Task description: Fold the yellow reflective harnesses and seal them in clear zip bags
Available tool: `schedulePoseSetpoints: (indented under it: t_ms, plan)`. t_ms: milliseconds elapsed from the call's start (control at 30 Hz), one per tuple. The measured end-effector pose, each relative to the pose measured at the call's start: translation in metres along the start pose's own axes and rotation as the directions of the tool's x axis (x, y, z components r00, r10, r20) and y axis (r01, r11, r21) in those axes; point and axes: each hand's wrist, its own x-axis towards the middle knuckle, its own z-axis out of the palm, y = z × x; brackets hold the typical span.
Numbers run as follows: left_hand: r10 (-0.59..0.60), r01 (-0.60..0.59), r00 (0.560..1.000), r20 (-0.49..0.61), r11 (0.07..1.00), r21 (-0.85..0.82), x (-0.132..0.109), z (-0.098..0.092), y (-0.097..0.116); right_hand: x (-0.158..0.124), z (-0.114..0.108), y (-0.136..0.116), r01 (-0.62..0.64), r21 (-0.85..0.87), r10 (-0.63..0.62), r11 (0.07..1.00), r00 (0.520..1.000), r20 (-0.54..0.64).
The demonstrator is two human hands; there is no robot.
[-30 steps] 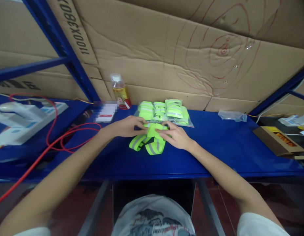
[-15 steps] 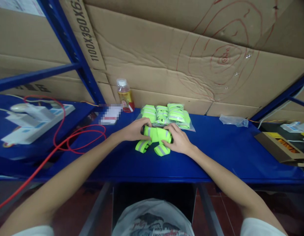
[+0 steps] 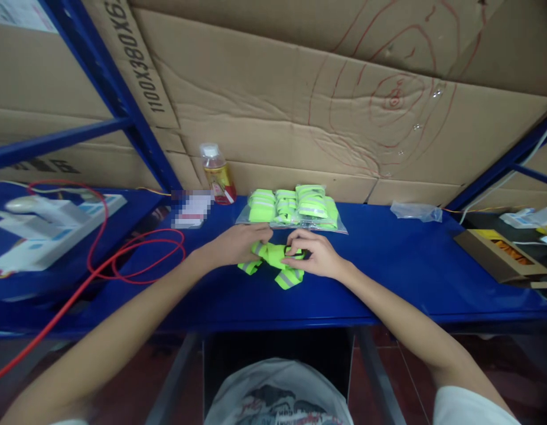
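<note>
Neon strap [image 3: 276, 260] gripped by left hand [image 3: 238, 243] and right hand [image 3: 315, 258], blue shelf [image 3: 388, 277], front edge near

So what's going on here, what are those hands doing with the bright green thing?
A person is handling a neon green reflective strap on the blue table. The left hand grips one end and the right hand pinches the other, the strap bunched between them with loops resting on the surface. Just behind lies a clear bag of similar folded straps, and a bottle stands by the cardboard wall.
</note>
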Motion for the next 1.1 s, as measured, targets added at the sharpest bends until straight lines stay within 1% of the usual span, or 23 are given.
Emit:
schedulePoseSetpoints:
  t_ms: [100,200,267,333,400,467,500,533,600,667,733,767,833,900,933,1000,1100]
  plan:
    - [0.012,0.006,0.997,0.074,0.97,-0.242,-0.002,-0.007,-0.014,-0.003,0.001,-0.009,0.023,-0.073,-0.02,0.997,0.999,0.042]
    - [0.0,0.123,0.971,0.238,0.856,-0.501,-0.007,-0.018,-0.028,-0.006,0.005,-0.016,0.069,-0.143,-0.053,0.987,0.992,0.117]
    - [-0.014,0.209,0.947,0.321,0.785,-0.583,-0.009,-0.023,-0.034,-0.007,0.01,-0.018,0.097,-0.174,-0.07,0.98,0.986,0.153]
    - [-0.038,0.252,0.939,0.343,0.753,-0.608,-0.01,-0.024,-0.036,-0.007,0.013,-0.017,0.095,-0.131,-0.075,0.987,0.986,0.147]
    - [-0.063,0.27,0.941,0.333,0.733,-0.625,-0.01,-0.02,-0.036,-0.006,0.014,-0.013,0.063,0.036,-0.067,0.997,0.991,0.118]
    - [-0.053,0.262,0.944,0.327,0.723,-0.639,-0.01,-0.015,-0.036,-0.003,0.012,-0.007,-0.006,0.212,-0.009,0.977,0.998,0.067]
    - [-0.037,0.249,0.944,0.327,0.729,-0.638,-0.01,-0.013,-0.036,-0.002,0.011,-0.004,-0.047,0.247,0.038,0.968,0.999,0.039]
    - [-0.017,0.23,0.945,0.326,0.743,-0.628,-0.011,-0.01,-0.037,-0.001,0.009,0.0,-0.097,0.234,0.097,0.967,0.995,0.011]
    - [0.015,0.178,0.953,0.303,0.781,-0.598,-0.013,-0.007,-0.037,0.0,0.003,0.004,-0.229,0.104,0.231,0.968,0.973,-0.015]
    - [0.021,0.129,0.968,0.25,0.812,-0.569,-0.014,-0.005,-0.037,0.0,-0.003,0.005,-0.355,-0.029,0.356,0.934,0.933,0.049]
    - [0.03,0.077,0.981,0.192,0.847,-0.526,-0.014,-0.004,-0.036,0.001,-0.008,0.003,-0.42,-0.086,0.428,0.904,0.886,0.179]
    - [0.042,0.045,0.986,0.163,0.868,-0.494,-0.014,-0.004,-0.034,0.001,-0.01,0.001,-0.422,-0.094,0.432,0.902,0.871,0.234]
    - [0.08,-0.029,0.991,0.103,0.906,-0.423,-0.012,-0.004,-0.031,0.002,-0.013,-0.004,-0.393,-0.093,0.402,0.915,0.868,0.29]
    - [0.108,-0.078,0.992,0.064,0.928,-0.365,-0.01,-0.005,-0.029,0.003,-0.014,-0.008,-0.367,-0.077,0.373,0.927,0.881,0.291]
    - [0.105,-0.081,0.993,0.049,0.931,-0.355,-0.01,-0.005,-0.028,0.004,-0.014,-0.01,-0.366,-0.059,0.368,0.929,0.888,0.277]
    - [0.059,-0.036,0.997,0.044,0.915,-0.401,-0.008,-0.003,-0.027,0.004,-0.013,-0.01,-0.382,-0.005,0.373,0.924,0.898,0.233]
    - [0.004,0.031,0.998,0.06,0.821,-0.57,-0.007,0.002,-0.029,0.004,-0.01,-0.007,-0.393,0.043,0.384,0.918,0.912,0.147]
